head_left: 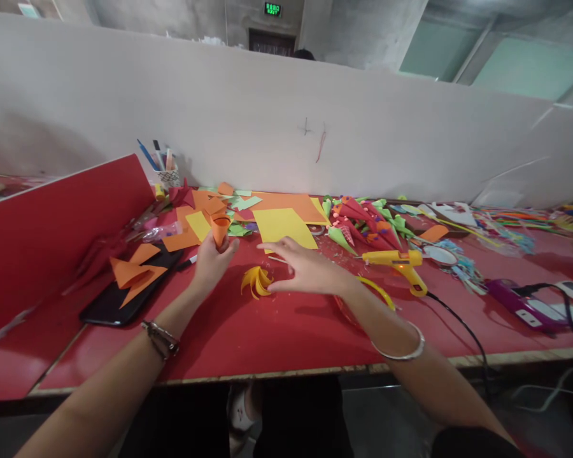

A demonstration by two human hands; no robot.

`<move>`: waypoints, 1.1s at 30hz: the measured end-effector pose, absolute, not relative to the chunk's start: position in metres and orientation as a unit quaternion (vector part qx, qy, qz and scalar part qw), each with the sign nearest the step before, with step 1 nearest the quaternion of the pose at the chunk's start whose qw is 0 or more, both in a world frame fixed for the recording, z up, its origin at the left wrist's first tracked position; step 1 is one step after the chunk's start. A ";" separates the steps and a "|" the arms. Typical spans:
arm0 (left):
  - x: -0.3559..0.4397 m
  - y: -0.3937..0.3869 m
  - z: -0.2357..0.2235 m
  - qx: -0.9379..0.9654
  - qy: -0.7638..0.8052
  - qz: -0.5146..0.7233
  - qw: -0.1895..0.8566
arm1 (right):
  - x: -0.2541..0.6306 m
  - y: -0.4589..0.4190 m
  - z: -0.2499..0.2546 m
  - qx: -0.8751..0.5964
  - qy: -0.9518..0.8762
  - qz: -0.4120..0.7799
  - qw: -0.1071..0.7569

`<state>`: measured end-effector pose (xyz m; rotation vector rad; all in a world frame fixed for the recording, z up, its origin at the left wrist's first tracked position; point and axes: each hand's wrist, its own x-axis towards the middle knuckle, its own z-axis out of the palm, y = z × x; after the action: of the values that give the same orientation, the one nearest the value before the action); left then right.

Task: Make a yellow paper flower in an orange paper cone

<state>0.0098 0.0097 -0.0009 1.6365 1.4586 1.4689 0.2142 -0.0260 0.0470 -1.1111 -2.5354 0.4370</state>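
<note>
An orange paper cone [220, 228] is held upright in my left hand [214, 262], its wide mouth facing up and the fingers closed around its lower part. My right hand [303, 266] hovers palm down over the red table, fingers spread, with nothing in its grasp that I can see. Just below and left of its fingers lies a bundle of curled yellow paper strips [256, 280]. Beyond it is a flat yellow paper sheet [284, 228]. Folded orange paper pieces [136, 275] rest on a black phone-like slab [117, 305] left of my left hand.
A yellow glue gun [395, 257] with a black cable lies on the right, near a purple power strip [525, 305]. Behind it are piled red and green paper cones [363, 222]. A pen cup [168, 175] stands at the back left, beside a red board [62, 235].
</note>
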 end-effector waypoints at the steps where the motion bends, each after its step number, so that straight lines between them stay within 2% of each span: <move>1: 0.010 0.010 -0.002 0.600 0.536 0.541 0.245 | 0.208 -0.021 0.043 -0.384 -0.897 0.164 0.143; 3: 0.011 0.010 -0.003 0.599 0.539 0.543 0.238 | 0.201 -0.012 0.034 -0.374 -0.905 0.169 0.111; 6: 0.014 0.008 -0.005 0.607 0.533 0.537 0.243 | 0.196 -0.007 0.022 -0.357 -0.909 0.180 0.113; 15: 0.022 0.005 -0.011 0.656 0.508 0.495 0.260 | 0.196 -0.008 0.020 -0.334 -0.896 0.213 0.200; 18: 0.021 0.006 -0.016 0.694 0.494 0.457 0.255 | 0.211 -0.007 0.025 -0.351 -0.870 0.259 0.229; 21: 0.019 0.008 -0.018 0.721 0.481 0.431 0.250 | 0.229 -0.007 0.027 -0.384 -0.822 0.309 0.284; 24: 0.016 0.010 -0.017 0.734 0.476 0.415 0.250 | 0.235 -0.010 0.027 -0.408 -0.795 0.296 0.338; 30: 0.012 0.012 -0.012 0.711 0.502 0.428 0.242 | 0.210 -0.026 0.024 -0.359 -0.871 0.243 0.231; 33: 0.012 0.011 -0.011 0.707 0.507 0.432 0.239 | 0.203 -0.028 0.020 -0.357 -0.878 0.225 0.226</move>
<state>0.0118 0.0111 -0.0109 1.9350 1.3896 1.1825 0.2034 -0.0282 0.0199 -0.9855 -2.4200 0.6213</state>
